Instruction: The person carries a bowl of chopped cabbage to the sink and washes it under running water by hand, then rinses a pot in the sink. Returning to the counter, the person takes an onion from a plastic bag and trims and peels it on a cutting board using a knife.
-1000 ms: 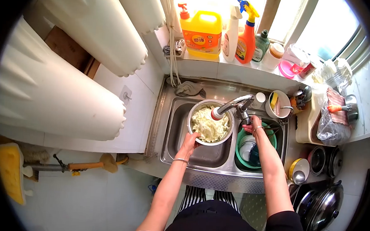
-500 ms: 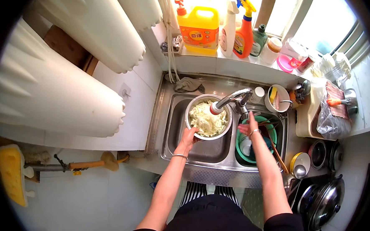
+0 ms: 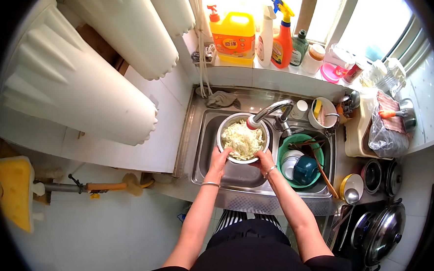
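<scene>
A round metal bowl point(image 3: 223, 146) filled with pale shredded vegetable point(image 3: 243, 141), which looks like cabbage, is held over the left sink basin point(image 3: 207, 172). My left hand point(image 3: 219, 161) grips its near left rim, thumb on top. On the near right rim, my right hand point(image 3: 265, 161) is closed the same way; the fingers of both are partly hidden under the bowl. Above the bowl's far right side hangs the curved faucet point(image 3: 273, 108) with its red-and-white tip point(image 3: 252, 121). I cannot make out any running water.
In the right basin sits a green tub point(image 3: 280, 156) with bowls, a dark teal cup point(image 3: 305, 170) and long utensils. A white bowl with a sponge point(image 3: 323, 113) stands behind it. Cleaning bottles point(image 3: 282, 45) line the sill. Pots point(image 3: 381, 232) and a ladle point(image 3: 351, 196) are at right.
My right hand has come from beside the faucet handle, leftward and down, onto the bowl's right rim. My left hand still holds the bowl.
</scene>
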Available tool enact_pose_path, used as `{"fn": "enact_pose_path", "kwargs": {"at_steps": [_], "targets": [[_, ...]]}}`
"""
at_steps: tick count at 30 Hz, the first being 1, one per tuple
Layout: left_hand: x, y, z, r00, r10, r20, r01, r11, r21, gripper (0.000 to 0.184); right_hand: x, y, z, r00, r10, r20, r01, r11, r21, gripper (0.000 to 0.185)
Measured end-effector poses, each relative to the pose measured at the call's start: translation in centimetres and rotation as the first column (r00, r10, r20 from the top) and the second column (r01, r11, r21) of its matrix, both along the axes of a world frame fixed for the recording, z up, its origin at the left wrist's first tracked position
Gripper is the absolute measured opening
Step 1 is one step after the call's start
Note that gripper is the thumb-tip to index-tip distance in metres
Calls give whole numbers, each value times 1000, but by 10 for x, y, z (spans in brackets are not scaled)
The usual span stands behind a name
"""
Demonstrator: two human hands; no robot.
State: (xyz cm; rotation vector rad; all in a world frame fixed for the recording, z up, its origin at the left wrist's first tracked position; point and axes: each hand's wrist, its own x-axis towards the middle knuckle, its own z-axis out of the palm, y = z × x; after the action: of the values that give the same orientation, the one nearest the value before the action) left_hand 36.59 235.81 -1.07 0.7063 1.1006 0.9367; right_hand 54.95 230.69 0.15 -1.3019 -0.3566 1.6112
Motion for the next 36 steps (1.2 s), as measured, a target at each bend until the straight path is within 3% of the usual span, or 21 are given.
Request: {"fn": "enact_pose_path", "kwargs": {"at_steps": [1,2,4,5,6,8,9,12,13,14,16,18,20,21,22,25,28,32,33,34,36], "targets": [[-3,2,-2,988,73,-137,-61,994,87,52,-1,0,1,1000,0,-2,0,1000,3,59],[-5,1,-4,988,74,-139,-62,994,89,52,-1,0,2,1000,-1,20,1,1000,2,60],[-3,-6,17,698,321,-640,103,839,534,56,-3,-1,2,999,0,41,0,1000,1,60],[-5,-5,25,774,155,-614,178,877,446,63,-5,-2,3,999,-15,49,16,1000,-8,60],[-3,-5,27,774,155,-614,178,877,446,63,-6,-3,4,998,-31,57,32,999,-16,60],[5,-4,30,662,28,-749,391,839,378,67,-10,-5,6,996,-34,79,35,999,-4,57],[7,-3,28,627,128,-769,416,779,469,73,-11,-5,6,994,-39,100,38,999,9,54],[11,17,17,670,72,-739,445,758,476,79,-13,-10,5,991,-18,132,12,999,48,56],[11,25,18,692,-69,-719,466,803,371,88,-13,-13,7,994,17,112,-20,1000,22,58],[12,31,20,694,-70,-717,466,803,373,88,-13,-15,9,993,16,115,-19,1000,22,58],[13,41,14,725,-252,-641,529,799,285,95,-14,-20,12,987,38,158,-46,998,43,62],[16,46,5,652,-259,-713,578,778,247,98,-15,-20,12,983,34,181,-46,997,60,61],[21,43,14,540,-279,-794,668,716,202,94,-15,-20,12,981,60,183,-70,996,49,60],[23,39,18,541,-249,-803,663,714,224,80,-15,-19,11,980,49,193,-61,997,53,60],[25,37,23,541,-251,-802,665,712,225,80,-14,-19,10,980,46,194,-57,997,53,60],[24,27,32,479,-189,-857,765,569,302,58,-10,-15,2,983,4,186,-17,998,66,58],[15,18,38,453,-150,-879,769,565,300,59,-10,-14,9,980,-34,198,19,997,80,57],[5,35,23,523,-85,-848,709,596,377,77,-7,-18,7,985,34,166,-41,998,38,58],[9,43,30,511,-144,-847,728,596,338,91,-7,-19,7,982,47,184,-61,996,66,58],[14,50,41,512,-145,-846,728,596,338,91,-8,-20,10,977,61,202,-81,992,93,58],[27,58,54,360,-394,-846,819,568,84,98,-7,-18,10,971,86,222,-110,989,96,58]]}}
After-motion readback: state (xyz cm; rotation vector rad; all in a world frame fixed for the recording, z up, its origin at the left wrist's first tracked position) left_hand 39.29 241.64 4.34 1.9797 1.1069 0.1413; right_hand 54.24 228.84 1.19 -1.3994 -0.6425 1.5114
